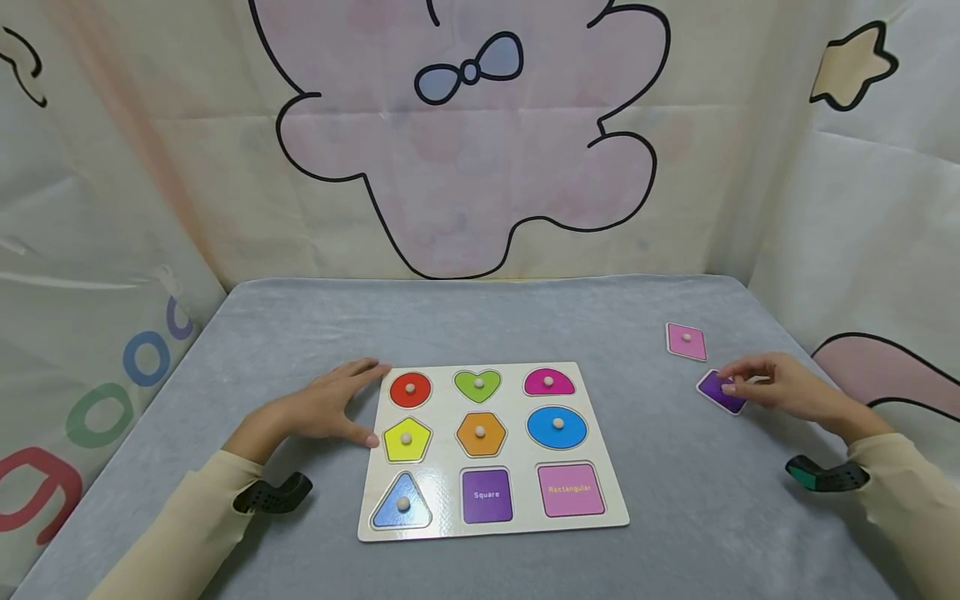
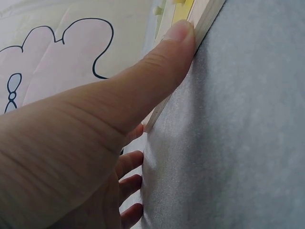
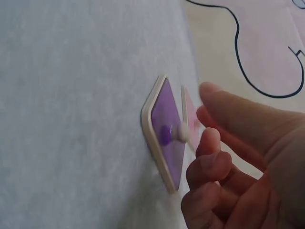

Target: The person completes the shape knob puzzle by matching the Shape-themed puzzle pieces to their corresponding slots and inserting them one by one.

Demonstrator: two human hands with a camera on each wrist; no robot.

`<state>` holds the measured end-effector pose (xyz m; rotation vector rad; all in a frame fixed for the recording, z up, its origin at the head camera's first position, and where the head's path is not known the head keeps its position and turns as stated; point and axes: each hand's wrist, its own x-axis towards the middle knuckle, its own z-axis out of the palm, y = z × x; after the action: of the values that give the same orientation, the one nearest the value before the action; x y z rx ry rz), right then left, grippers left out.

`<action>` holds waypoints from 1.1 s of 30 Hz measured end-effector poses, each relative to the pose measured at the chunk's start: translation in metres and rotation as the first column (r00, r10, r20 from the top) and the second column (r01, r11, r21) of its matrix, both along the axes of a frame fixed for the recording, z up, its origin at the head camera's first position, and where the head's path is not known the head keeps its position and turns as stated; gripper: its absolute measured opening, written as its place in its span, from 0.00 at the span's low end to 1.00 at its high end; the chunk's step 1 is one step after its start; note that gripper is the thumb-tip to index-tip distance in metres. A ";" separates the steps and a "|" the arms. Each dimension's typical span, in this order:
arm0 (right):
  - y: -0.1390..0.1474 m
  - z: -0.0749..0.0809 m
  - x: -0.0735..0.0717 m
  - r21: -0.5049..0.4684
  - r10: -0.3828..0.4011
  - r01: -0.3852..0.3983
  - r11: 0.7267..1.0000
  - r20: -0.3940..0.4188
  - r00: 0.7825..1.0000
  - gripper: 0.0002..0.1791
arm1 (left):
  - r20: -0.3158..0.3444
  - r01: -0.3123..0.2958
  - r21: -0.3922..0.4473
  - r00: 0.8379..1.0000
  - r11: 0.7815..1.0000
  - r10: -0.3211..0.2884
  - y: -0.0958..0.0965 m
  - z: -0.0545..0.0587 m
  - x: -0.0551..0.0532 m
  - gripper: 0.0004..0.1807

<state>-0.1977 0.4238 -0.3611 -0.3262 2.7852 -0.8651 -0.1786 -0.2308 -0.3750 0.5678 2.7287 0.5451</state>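
Observation:
A white shape puzzle board (image 1: 442, 492) lies on the table, with knobbed pieces in most of its recesses. The purple recess marked Square (image 1: 487, 496) and the pink one marked Rectangular (image 1: 572, 490) hold no piece. My left hand (image 1: 330, 407) rests at the board's left side, its thumb (image 2: 178, 36) against the edge and its fingers spread. Off to the right, my right hand (image 1: 787, 387) hovers over a purple square piece (image 3: 164, 114), fingers loosely bent. In the right wrist view, the piece's small knob (image 3: 183, 132) stands just apart from the fingertips.
A pink knobbed piece (image 1: 686, 342) lies farther back, beyond the purple one. Grey cloth (image 1: 465, 321) covers the table, and printed curtains (image 1: 697, 192) hang around its back and sides. Each wrist wears a black band (image 1: 273, 494).

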 end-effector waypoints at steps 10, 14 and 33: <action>0.009 -0.007 -0.004 -0.027 0.018 -0.017 1.000 0.024 1.000 0.15 | 0.002 0.008 0.000 1.000 1.000 -0.008 -0.001 0.000 -0.001 0.60; 0.010 -0.010 -0.008 0.003 0.016 -0.016 1.000 0.011 1.000 0.16 | 0.003 0.007 0.004 1.000 1.000 -0.007 -0.001 0.000 -0.001 0.60; -0.007 0.002 -0.009 -0.008 0.024 -0.024 1.000 -0.019 1.000 0.10 | -0.002 0.010 -0.006 1.000 1.000 -0.010 -0.002 -0.003 -0.002 0.61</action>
<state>-0.2068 0.4168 -0.3593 -0.3705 2.7900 -0.8732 -0.1805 -0.2327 -0.3777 0.5798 2.7270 0.5335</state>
